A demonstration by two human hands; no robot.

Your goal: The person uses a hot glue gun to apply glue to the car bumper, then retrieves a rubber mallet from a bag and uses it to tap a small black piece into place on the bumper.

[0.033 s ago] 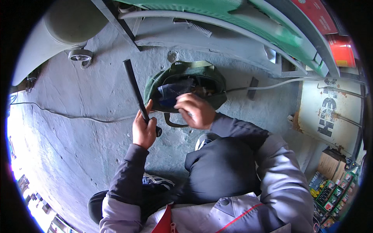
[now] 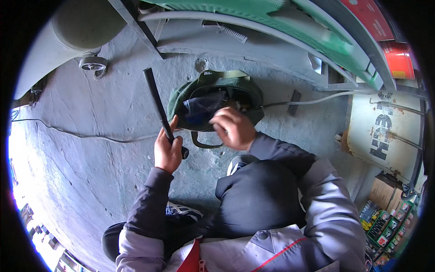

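Note:
My left hand [image 2: 166, 152] is closed around the lower end of a long black rod [image 2: 155, 97], which slants up and away over the grey concrete floor [image 2: 90, 181]. Just right of it, an open dark green bag [image 2: 175, 100] with olive straps lies on the floor, with dark blue cloth and small items inside. My right hand [image 2: 233, 128] sits at the bag's near rim, fingers curled down into the opening. Whether those fingers hold anything is hidden. My knee in dark trousers fills the foreground.
A small caster wheel [image 2: 93, 63] stands at the far left under a grey rounded body. A thin cable [image 2: 90, 134] crosses the floor. A white hose [image 2: 326, 97] runs right of the bag. Green panels [image 2: 272, 18] arch overhead; cardboard boxes [image 2: 385, 190] sit at the right.

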